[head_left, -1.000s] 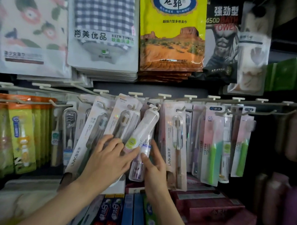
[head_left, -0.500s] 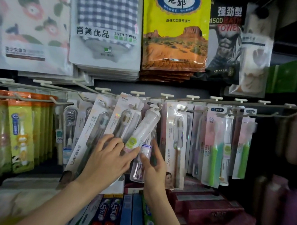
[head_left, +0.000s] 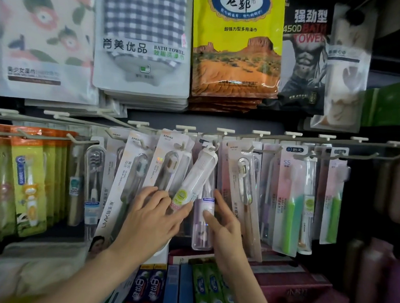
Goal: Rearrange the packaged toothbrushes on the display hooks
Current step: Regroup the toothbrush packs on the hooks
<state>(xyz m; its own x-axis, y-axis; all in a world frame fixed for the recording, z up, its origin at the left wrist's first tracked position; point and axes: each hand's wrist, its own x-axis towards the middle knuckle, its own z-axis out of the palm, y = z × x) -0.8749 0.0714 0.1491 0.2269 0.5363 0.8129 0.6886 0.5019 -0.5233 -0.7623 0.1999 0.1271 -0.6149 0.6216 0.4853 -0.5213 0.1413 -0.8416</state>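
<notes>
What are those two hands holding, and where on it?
The left hand pinches the lower end of a tilted white toothbrush case. The right hand grips the middle of a clear purple case hanging behind it.

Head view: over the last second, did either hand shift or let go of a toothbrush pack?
No visible change. The left hand holds the tilted white toothbrush pack and the packs beside it aside, the right hand holds the purple pack behind, and every pack hangs on its hook as before.
</notes>
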